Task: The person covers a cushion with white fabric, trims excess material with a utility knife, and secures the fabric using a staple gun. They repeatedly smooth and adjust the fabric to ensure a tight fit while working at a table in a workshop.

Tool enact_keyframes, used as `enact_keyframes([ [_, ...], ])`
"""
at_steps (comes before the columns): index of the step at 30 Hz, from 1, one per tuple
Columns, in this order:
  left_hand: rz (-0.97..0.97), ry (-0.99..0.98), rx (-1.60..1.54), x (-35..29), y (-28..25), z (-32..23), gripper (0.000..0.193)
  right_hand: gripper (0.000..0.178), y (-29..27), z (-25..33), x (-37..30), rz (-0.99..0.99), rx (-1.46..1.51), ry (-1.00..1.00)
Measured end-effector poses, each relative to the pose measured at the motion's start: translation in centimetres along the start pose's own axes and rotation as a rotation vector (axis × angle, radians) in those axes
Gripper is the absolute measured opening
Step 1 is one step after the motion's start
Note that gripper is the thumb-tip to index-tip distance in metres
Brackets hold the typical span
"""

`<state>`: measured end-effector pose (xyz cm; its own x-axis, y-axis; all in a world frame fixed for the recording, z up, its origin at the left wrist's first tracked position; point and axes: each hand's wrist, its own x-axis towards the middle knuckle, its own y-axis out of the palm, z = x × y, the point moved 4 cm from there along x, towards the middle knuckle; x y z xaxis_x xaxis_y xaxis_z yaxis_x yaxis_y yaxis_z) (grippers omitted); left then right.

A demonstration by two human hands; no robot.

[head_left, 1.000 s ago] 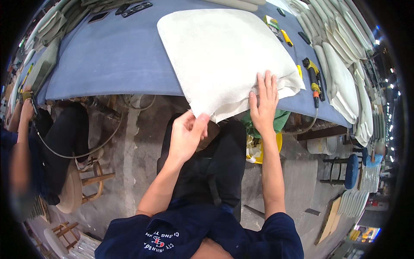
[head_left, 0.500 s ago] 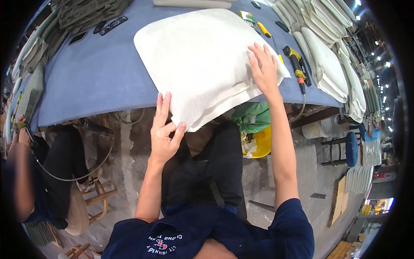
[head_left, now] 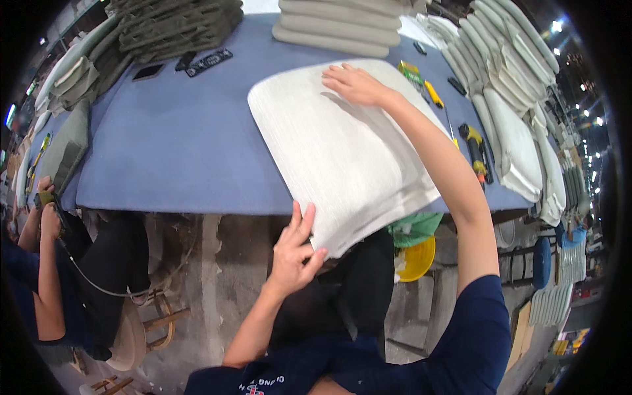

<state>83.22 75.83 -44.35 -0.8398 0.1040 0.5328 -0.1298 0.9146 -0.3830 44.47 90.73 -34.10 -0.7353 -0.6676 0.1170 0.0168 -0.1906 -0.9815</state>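
The blue-covered bench runs under the right hand and out beyond the left hand. A stack of dark cushions rises on it, ahead and left of the right hand; pale grey cushions are piled just beyond that hand. The white cushion lies on the bench below the right hand, its near corner jutting past the bench edge at the left hand. A yellow bucket sits right of the left hand. The right hand is flattened, fingers slightly apart; I cannot tell whether it touches the cushion. The left hand's thumb and fingers are spread at the corner; whether they pinch it is unclear. A yellow-and-black tool lies right of the right hand.
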Motion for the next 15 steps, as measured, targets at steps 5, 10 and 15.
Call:
enact_keyframes([
  [5,-0.036,0.056,-0.016,0.4,0.7,0.3,0.027,0.072,-7.1,-0.5,11.2,-0.325,0.371,-0.072],
  [10,-0.025,0.031,-0.037,-0.5,0.2,1.4,0.026,0.076,3.5,6.5,10.9,0.031,0.063,-0.105],
  [15,-0.037,0.061,-0.079,-0.8,0.7,1.7,0.025,0.068,-8.0,2.1,14.4,-0.35,0.419,-0.071],
])
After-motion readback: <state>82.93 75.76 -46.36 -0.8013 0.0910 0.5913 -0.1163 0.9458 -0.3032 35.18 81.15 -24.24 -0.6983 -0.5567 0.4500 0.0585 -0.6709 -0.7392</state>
